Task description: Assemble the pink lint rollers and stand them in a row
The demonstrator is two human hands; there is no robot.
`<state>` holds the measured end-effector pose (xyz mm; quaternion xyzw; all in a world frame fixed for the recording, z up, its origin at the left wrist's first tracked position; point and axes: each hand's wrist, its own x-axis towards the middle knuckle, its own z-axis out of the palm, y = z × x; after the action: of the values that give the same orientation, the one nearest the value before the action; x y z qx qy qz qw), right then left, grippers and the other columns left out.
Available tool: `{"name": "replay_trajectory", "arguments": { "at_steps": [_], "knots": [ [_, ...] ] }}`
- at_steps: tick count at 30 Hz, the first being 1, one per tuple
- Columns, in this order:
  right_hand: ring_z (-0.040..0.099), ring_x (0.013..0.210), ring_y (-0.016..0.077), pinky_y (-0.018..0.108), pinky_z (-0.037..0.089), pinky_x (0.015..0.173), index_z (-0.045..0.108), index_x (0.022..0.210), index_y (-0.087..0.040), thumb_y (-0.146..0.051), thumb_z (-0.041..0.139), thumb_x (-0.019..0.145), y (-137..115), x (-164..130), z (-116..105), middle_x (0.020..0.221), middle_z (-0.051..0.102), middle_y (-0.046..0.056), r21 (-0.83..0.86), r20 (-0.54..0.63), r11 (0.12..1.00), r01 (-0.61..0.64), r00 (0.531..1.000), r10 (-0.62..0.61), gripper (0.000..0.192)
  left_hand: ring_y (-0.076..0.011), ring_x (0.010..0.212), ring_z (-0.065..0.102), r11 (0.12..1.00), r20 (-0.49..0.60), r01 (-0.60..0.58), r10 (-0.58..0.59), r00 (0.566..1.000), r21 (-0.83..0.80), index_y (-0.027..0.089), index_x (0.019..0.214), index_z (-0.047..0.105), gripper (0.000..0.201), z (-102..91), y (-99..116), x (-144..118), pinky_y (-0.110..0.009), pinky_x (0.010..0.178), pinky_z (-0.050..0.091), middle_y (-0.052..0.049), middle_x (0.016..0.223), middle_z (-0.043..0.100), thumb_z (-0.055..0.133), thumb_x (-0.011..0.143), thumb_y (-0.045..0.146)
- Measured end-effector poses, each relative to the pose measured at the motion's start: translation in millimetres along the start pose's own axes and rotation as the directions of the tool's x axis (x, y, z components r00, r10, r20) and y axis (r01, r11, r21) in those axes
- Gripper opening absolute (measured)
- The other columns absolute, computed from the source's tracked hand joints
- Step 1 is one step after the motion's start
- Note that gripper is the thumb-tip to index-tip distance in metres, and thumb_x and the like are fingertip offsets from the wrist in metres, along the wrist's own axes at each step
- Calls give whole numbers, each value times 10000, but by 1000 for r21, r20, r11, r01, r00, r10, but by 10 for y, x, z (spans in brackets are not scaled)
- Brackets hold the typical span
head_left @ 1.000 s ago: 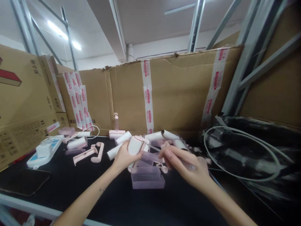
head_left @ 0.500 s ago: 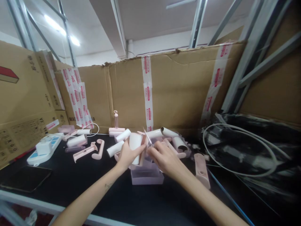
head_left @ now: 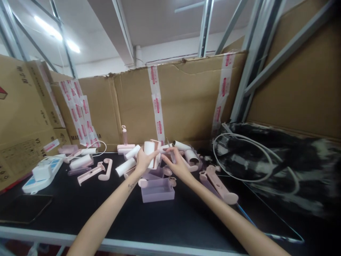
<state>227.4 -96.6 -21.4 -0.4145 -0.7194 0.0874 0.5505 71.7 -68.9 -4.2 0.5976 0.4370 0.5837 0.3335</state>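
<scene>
In the head view, the left hand [head_left: 143, 161] is clamped on a white roll [head_left: 148, 147], which stands roughly upright between thumb and fingers, with a pink frame [head_left: 155, 145] along its right side. The right hand [head_left: 177, 163] pinches a slim tool [head_left: 172, 153] just to the right of the frame; whether its fingertips touch the frame I cannot tell. Both hands are raised over the worktop [head_left: 160, 227], close together. Below and nearer the person than the roll sits a translucent purple tray [head_left: 158, 192], apart from both hands. White tubes [head_left: 125, 167] lie just left of the left hand, and another white tube [head_left: 191, 155] lies just beyond the right hand. A long pink bracket [head_left: 221, 185] rests to the right of the right hand, while two pink pieces [head_left: 92, 173] lie well left of the roll.
</scene>
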Motion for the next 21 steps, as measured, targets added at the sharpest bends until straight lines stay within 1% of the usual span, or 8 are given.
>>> {"name": "replay_trajectory", "arguments": {
  "at_steps": [3, 6, 11, 13, 15, 17, 19, 21],
  "knots": [
    [529, 940, 170, 322, 414, 860, 389, 924, -237, -390, 530, 816, 6, 15, 26, 991, 517, 24, 170, -63, 984, -51, 996, 62, 235, -240, 852, 611, 974, 120, -95, 71, 990, 205, 140, 923, 586, 473, 8, 24, -83, -349, 775, 454, -92, 886, 659, 749, 581, 423],
    [543, 858, 148, 288, 443, 778, 369, 877, -239, -324, 562, 779, -26, 43, 1, 952, 521, 7, 334, -38, 941, -51, 997, 67, 233, -240, 879, 606, 973, 197, -117, 78, 977, 197, 152, 947, 589, 482, 26, 43, -165, -347, 784, 455, -84, 919, 659, 741, 589, 438],
    [524, 724, 118, 242, 424, 668, 385, 817, -229, -193, 556, 713, -108, 55, -45, 817, 515, -32, 428, -79, 903, -38, 994, 79, 204, -218, 884, 622, 982, 263, 40, 11, 965, -185, 138, 977, 579, 455, 78, -13, -213, -323, 776, 483, -96, 963, 651, 724, 630, 395],
    [513, 681, 121, 237, 412, 620, 393, 804, -226, -205, 536, 721, -80, 59, -113, 760, 500, -37, 414, -127, 908, -62, 984, 126, 167, -197, 777, 644, 916, 220, 174, -97, 971, -362, 131, 915, 557, 433, 12, -20, -154, -310, 701, 506, -79, 848, 652, 692, 649, 445],
    [497, 636, 124, 236, 397, 576, 400, 805, -224, -233, 514, 733, -4, 77, -214, 713, 480, -41, 362, -219, 927, -94, 959, 183, 135, -179, 676, 644, 871, 116, 207, -174, 978, -446, 138, 860, 522, 437, -121, 4, -57, -300, 642, 507, -45, 721, 622, 642, 671, 514],
    [489, 630, 127, 245, 395, 580, 422, 823, -218, -249, 498, 734, 94, 111, -307, 715, 480, -37, 233, -274, 964, -125, 943, 188, 121, -172, 660, 634, 940, -3, 80, -86, 996, -332, 154, 897, 507, 462, -273, 44, 34, -292, 635, 494, -29, 715, 610, 646, 660, 526],
    [507, 681, 142, 275, 413, 640, 456, 854, -209, -250, 504, 719, 182, 150, -359, 760, 508, -19, 65, -225, 989, -133, 964, 145, 150, -196, 727, 631, 997, -53, -71, 71, 996, 2, 173, 962, 506, 518, -384, 72, 75, -301, 671, 475, -40, 784, 622, 690, 619, 514],
    [531, 758, 178, 327, 427, 711, 485, 858, -204, -256, 552, 676, 235, 179, -373, 804, 541, 7, -38, -132, 992, -116, 985, 110, 200, -242, 830, 623, 909, 17, -165, 171, 985, 382, 192, 1007, 510, 547, -429, 64, 60, -320, 722, 453, -65, 871, 633, 703, 609, 514]
  ]
}}
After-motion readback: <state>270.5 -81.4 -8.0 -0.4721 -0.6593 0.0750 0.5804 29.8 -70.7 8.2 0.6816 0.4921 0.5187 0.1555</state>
